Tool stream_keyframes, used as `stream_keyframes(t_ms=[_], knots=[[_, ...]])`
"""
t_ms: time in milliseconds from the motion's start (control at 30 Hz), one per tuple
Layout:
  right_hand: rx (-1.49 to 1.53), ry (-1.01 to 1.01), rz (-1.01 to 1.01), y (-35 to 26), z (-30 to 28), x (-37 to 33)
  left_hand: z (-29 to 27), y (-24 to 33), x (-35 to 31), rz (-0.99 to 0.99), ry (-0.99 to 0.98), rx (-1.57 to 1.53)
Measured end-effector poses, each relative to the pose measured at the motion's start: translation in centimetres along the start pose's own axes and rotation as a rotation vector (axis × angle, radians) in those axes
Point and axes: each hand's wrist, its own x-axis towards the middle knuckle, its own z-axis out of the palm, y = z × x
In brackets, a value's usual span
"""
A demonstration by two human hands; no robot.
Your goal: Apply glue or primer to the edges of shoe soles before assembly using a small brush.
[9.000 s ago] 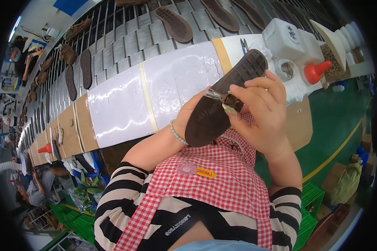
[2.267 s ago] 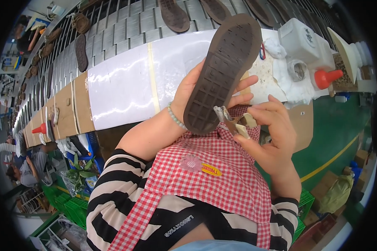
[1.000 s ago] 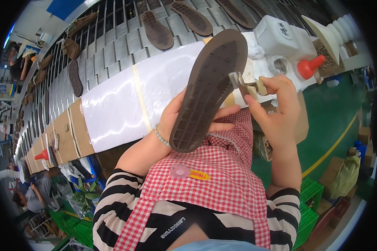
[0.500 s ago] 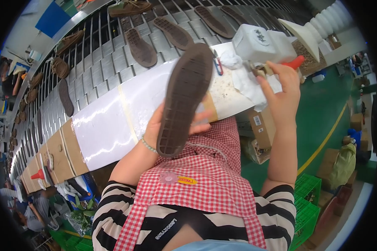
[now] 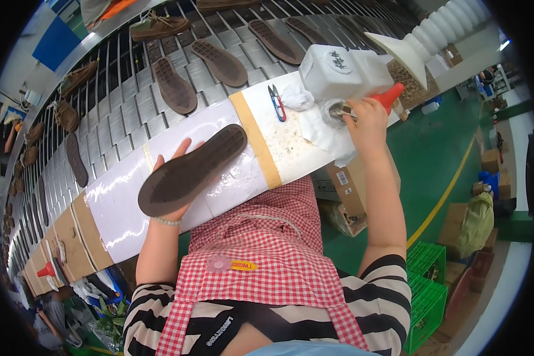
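Note:
My left hand holds a dark brown shoe sole from beneath, its fingertips showing past the far edge. The sole slants over the white work surface, its gridded side partly turned to view. At the right, my right hand is closed, fingertips pinched at a small clear cup; what they grip is too small to make out. A crumpled white cloth lies beside the cup. Near it are red-and-blue thread snips and a wad of white tissue.
Behind the cup stand white plastic containers, with a red nozzle close to my right hand. Beyond the work surface, a slatted metal conveyor carries several soles and brown shoes. A white hose funnel hangs far right.
The sole has swung from nearly upright to a slant and moved left with my left hand. My right hand has come lower, to the cup. The whole view has shifted slightly.

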Motion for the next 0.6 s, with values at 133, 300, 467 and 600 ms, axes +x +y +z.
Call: stream_keyframes(t_ms=[133, 300, 467, 600], knots=[[0.015, -0.012, -0.067, -0.1, 0.4, 0.4, -0.4, 0.4, -2.3, -0.286, 0.038, -0.073], [0.132, -0.004, 0.007, 0.7, -0.2, 0.6, -0.5, 0.0, -3.5, -0.384, -0.034, -0.155], [0.246, -0.283, 0.341, 3.1, -3.2, -0.6, 2.3, -2.1, -1.1, -0.313, -0.058, -0.203], [0.908, -0.116, 0.443, -1.5, -6.2, -0.6, 3.7, -3.7, 0.7, -0.256, -0.068, -0.321]])
